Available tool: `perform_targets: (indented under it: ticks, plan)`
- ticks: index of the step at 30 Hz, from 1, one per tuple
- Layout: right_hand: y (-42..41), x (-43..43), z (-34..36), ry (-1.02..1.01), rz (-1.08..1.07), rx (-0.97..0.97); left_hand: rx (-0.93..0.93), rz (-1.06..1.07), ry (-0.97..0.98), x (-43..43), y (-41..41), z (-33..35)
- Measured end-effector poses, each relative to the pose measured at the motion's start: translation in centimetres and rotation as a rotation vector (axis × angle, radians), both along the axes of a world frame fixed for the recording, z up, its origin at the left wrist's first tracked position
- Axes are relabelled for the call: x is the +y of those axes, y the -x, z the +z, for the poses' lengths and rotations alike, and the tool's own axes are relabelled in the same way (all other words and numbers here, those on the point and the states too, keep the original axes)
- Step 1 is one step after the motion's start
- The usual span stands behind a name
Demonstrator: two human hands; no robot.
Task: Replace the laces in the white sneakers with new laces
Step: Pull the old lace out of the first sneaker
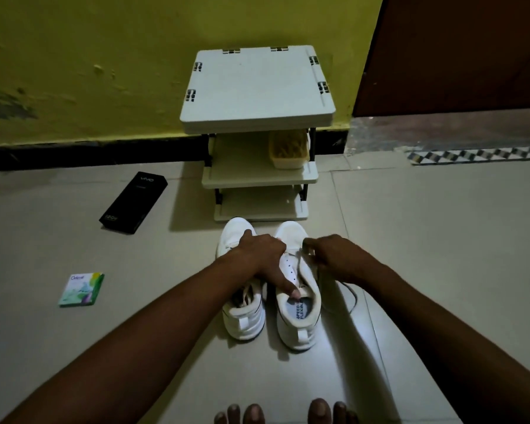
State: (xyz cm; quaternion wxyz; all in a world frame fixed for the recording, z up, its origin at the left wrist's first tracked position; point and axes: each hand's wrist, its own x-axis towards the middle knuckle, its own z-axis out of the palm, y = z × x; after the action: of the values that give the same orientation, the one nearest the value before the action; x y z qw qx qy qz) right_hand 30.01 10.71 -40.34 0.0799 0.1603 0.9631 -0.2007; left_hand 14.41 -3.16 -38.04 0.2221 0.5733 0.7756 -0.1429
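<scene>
Two white sneakers stand side by side on the floor, toes pointing away from me. The left sneaker (pixel 242 313) has its laces in place. My left hand (pixel 262 255) rests across both shoes, its thumb pressed into the opening of the right sneaker (pixel 300 319) and holding it down. My right hand (pixel 328 255) pinches a white lace (pixel 346 295) at the right sneaker's upper eyelets; the lace trails off to the floor on the right.
A white three-tier rack (pixel 257 87) stands against the yellow wall just beyond the shoes, with a small tub (pixel 288 149) on its middle shelf. A black box (pixel 133 201) and a small green packet (pixel 81 289) lie on the floor to the left. My toes (pixel 285 413) show at the bottom edge.
</scene>
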Motion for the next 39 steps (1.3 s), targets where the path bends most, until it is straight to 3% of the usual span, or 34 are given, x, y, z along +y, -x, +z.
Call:
perform_targets:
  ticks: [1, 3, 7, 10, 13, 16, 18, 21, 24, 27, 29, 31, 33, 35, 37, 39]
  plan:
    - [0.0, 0.1, 0.1, -0.075, 0.055, -0.068, -0.004, 0.002, -0.005, -0.1, 0.2, -0.1]
    - [-0.3, 0.8, 0.5, -0.128, 0.046, -0.023, -0.003, -0.001, 0.004, -0.4, 0.3, -0.7]
    - [-2.2, 2.7, 1.6, 0.094, -0.272, 0.280, 0.010, -0.023, -0.005, -0.5, 0.2, -0.7]
    - [-2.4, 1.9, 1.9, 0.109, -0.219, 0.210, 0.003, -0.029, -0.009, -0.3, 0.5, -0.2]
    - [-2.3, 0.0, 0.7, 0.070, -0.166, 0.123, -0.180, 0.101, -0.143, 0.0, 1.0, -0.1]
    - [-2.9, -2.7, -0.4, -0.029, -0.229, 0.236, -0.371, 0.230, -0.397, 0.8, 1.2, -1.4]
    - [-3.2, -4.5, -1.0, -0.074, -0.267, 0.371, -0.348, 0.188, -0.408, 1.4, 0.9, -2.1]
    - [-3.4, -6.7, -1.4, 0.017, -0.324, 0.500, -0.265, 0.124, -0.390, 2.0, -0.1, -2.8]
    - [-3.6, -7.8, -2.1, 0.079, -0.287, 0.481, -0.104, 0.016, -0.392, 2.6, -0.5, -3.1]
    - [-4.1, -8.6, -3.2, 0.071, -0.322, 0.483, -0.088, -0.043, -0.407, 2.6, -0.6, -3.4]
    - [-4.5, -9.1, -3.4, 0.112, -0.358, 0.472, -0.090, 0.044, -0.449, 2.4, -0.7, -3.4]
    - [-4.5, -9.3, -3.3, 0.120, -0.364, 0.457, -0.137, 0.292, -0.564, 2.3, -0.6, -3.8]
    - [-4.3, -9.4, -3.1, 0.108, -0.368, 0.436, -0.380, 0.694, -0.719, 2.5, -0.5, -3.9]
    - [-4.3, -9.5, -2.9, 0.086, -0.360, 0.412, -0.641, 0.869, -0.742, 2.8, -0.2, -3.8]
    - [-4.5, -9.6, -2.9, 0.098, -0.375, 0.410, -0.735, 0.675, -0.607, 2.9, 0.3, -2.9]
    - [-4.6, -9.5, -2.8, 0.122, -0.400, 0.415, -0.576, 0.431, -0.476, 2.8, 0.7, -1.8]
